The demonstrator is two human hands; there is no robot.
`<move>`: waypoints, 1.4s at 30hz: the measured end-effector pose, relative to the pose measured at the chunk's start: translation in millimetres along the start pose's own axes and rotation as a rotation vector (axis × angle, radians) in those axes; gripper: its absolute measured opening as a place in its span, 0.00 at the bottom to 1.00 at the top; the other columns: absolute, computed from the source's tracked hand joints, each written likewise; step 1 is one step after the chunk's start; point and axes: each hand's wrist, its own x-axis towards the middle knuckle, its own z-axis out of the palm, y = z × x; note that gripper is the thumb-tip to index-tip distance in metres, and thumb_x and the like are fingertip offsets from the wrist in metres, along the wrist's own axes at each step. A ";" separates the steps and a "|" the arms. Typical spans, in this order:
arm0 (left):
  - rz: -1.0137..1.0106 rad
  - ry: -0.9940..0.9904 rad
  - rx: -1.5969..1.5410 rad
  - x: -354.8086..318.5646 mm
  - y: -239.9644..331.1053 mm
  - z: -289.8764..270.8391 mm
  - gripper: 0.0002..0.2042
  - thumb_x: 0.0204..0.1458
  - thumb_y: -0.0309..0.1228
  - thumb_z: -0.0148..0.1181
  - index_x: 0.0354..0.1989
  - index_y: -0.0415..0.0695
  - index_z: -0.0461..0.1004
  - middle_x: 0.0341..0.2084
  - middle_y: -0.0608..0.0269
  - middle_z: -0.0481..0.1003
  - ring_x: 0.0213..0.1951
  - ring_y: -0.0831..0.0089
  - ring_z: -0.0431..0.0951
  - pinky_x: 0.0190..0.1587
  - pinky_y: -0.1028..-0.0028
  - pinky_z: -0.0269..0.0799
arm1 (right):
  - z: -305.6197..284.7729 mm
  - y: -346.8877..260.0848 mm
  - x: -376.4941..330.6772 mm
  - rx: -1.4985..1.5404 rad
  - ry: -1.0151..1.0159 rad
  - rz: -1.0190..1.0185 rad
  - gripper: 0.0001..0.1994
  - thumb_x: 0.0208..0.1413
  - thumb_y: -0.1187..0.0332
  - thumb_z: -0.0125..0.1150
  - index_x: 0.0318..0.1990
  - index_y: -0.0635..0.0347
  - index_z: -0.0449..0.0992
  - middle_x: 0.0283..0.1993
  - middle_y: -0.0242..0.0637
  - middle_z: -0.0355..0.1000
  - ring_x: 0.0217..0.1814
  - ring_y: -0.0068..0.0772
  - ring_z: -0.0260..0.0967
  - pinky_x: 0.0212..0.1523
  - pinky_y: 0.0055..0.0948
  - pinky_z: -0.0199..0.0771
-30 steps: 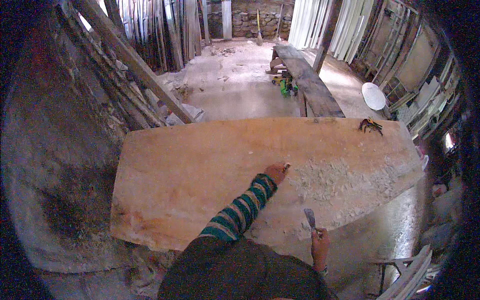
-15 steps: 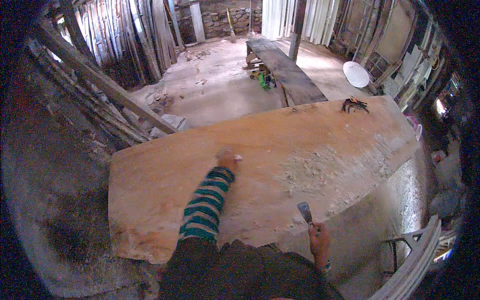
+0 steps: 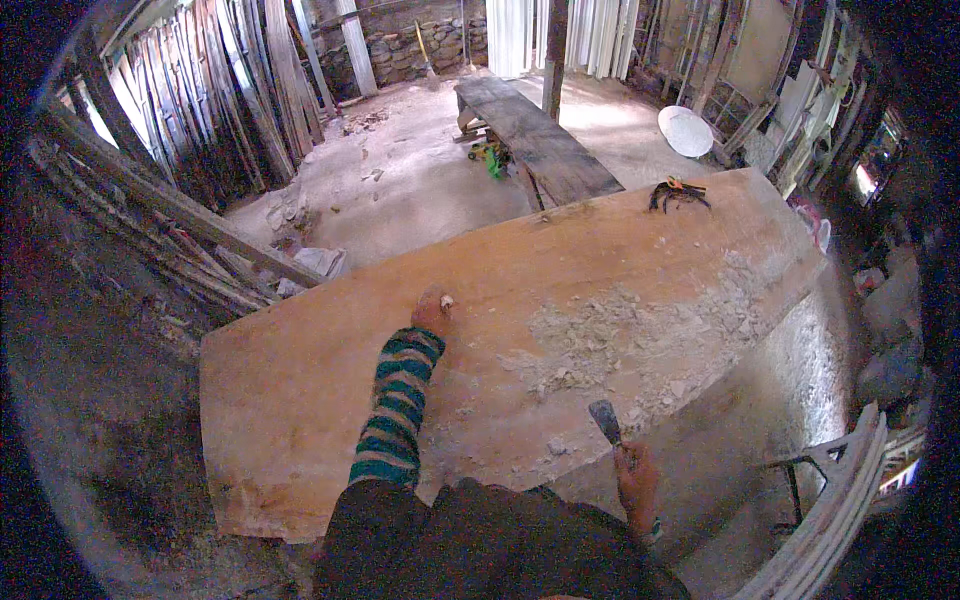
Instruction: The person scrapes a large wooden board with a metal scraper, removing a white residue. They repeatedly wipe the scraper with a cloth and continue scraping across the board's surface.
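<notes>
My left hand (image 3: 432,312), in a green-and-white striped sleeve, is closed and pressed down on a large orange-brown wooden board (image 3: 310,380). A small whitish thing (image 3: 447,301) shows at its fingers, too small to name. At the board's near edge, my right hand (image 3: 637,478) grips the handle of a scraper (image 3: 605,420), its flat grey blade pointing away from me. Between the hands and farther to the right, pale flakes and crumbs (image 3: 590,335) lie spread over the board.
Dark clamps with orange parts (image 3: 680,193) lie at the board's far right. Beyond it stands a long dark bench (image 3: 540,135), with a green tool (image 3: 491,158) beside it. Timber (image 3: 180,220) leans at the left. A round white disc (image 3: 686,131) stands farther back, and pale planks (image 3: 830,520) are at the near right.
The view has turned slightly, so the scene sits farther left. My left hand stays low on the board, less blurred now. My right hand still holds the scraper in nearly the same place.
</notes>
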 end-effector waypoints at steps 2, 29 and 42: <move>0.023 -0.055 0.005 -1.3 -80.4 9.6 0.11 0.51 0.38 0.54 0.39 0.50 0.77 0.34 0.49 0.77 0.37 0.55 0.77 0.40 0.57 0.73 | 9.2 6.9 15.9 0.113 -0.076 -0.141 0.13 0.55 0.60 0.58 0.43 0.56 0.74 0.34 0.44 0.73 0.34 0.42 0.71 0.36 0.36 0.69; -0.190 -0.364 0.525 39.1 -19.7 1.8 0.16 0.55 0.44 0.46 0.47 0.56 0.75 0.48 0.60 0.73 0.52 0.56 0.70 0.57 0.52 0.59 | -29.9 62.3 30.2 0.141 -0.046 0.065 0.13 0.54 0.64 0.59 0.43 0.64 0.74 0.39 0.44 0.73 0.38 0.36 0.69 0.40 0.33 0.68; -0.039 -0.334 0.166 43.2 140.0 60.8 0.12 0.53 0.36 0.52 0.45 0.52 0.72 0.30 0.53 0.77 0.34 0.52 0.77 0.34 0.57 0.73 | -25.5 25.7 68.3 0.197 0.047 -0.170 0.13 0.55 0.63 0.59 0.43 0.62 0.73 0.35 0.43 0.74 0.35 0.39 0.72 0.37 0.34 0.70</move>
